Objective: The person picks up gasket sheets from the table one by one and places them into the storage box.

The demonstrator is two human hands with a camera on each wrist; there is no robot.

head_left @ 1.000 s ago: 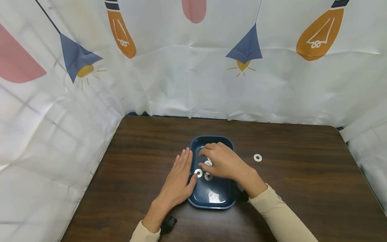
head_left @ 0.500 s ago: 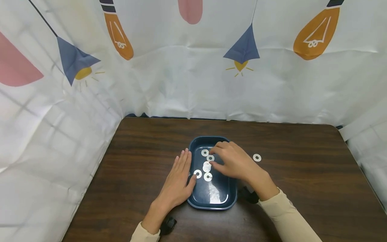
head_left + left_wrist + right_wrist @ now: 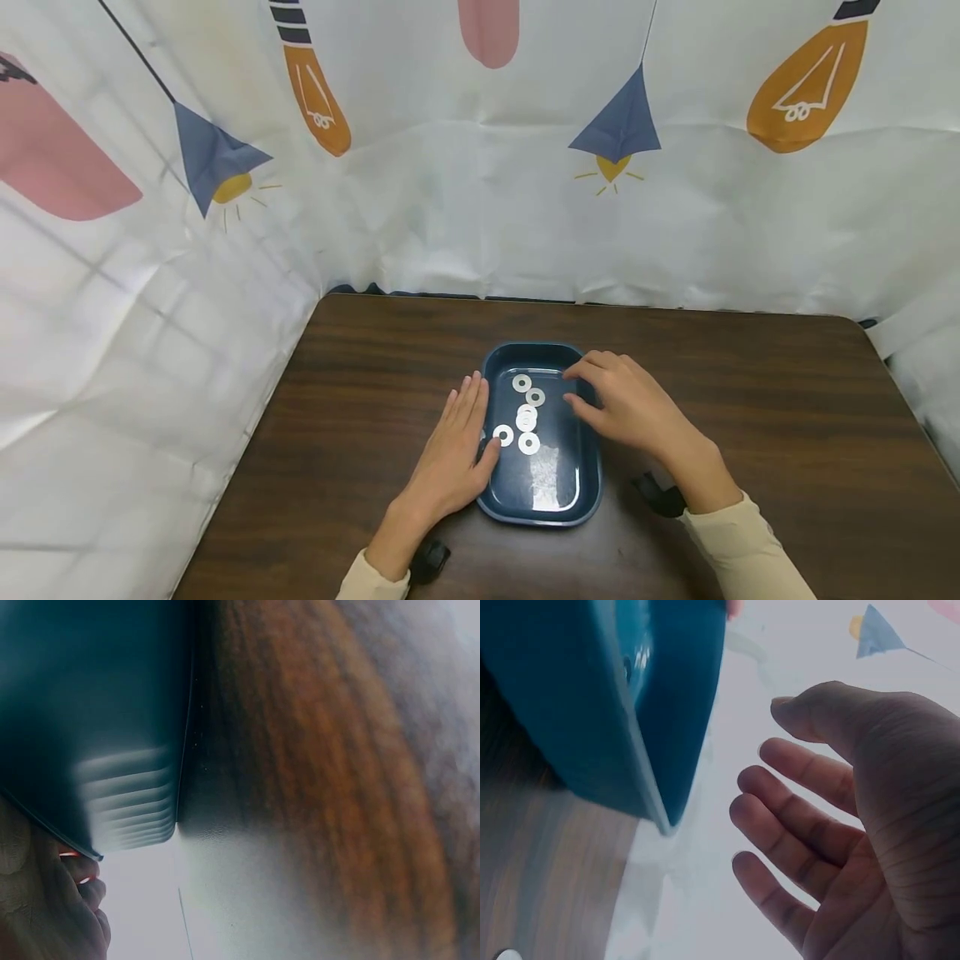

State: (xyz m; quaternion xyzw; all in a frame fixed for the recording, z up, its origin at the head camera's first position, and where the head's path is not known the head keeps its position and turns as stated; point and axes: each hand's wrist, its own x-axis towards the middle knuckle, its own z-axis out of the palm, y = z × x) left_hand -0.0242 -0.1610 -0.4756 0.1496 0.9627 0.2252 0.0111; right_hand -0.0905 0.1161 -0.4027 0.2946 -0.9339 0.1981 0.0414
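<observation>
A dark blue tray [image 3: 581,475] sits at the middle of a brown table [image 3: 787,433]. Several flat white washers [image 3: 527,417] lie in its far half. My left hand [image 3: 457,454] rests flat on the table along the tray's left rim, with the thumb touching that rim. My right hand [image 3: 622,404] hovers over the tray's right rim with loosely bent fingers. The right wrist view shows my right hand [image 3: 840,825] with its palm empty beside the tray [image 3: 630,697]. The left wrist view is blurred and shows only the tray's side [image 3: 90,712] and my left hand's fingers [image 3: 45,915].
A white cloth [image 3: 480,208] printed with lamps and bulbs walls the table at the back and on both sides. A black wrist mount [image 3: 429,560] sits at my left sleeve, another wrist mount [image 3: 660,496] at my right. A small white spot [image 3: 506,954] lies on the table.
My right hand has drawn out of the tray to the right, uncovering the washers. It now hides the lone washer seen on the table before. My left hand has stayed put.
</observation>
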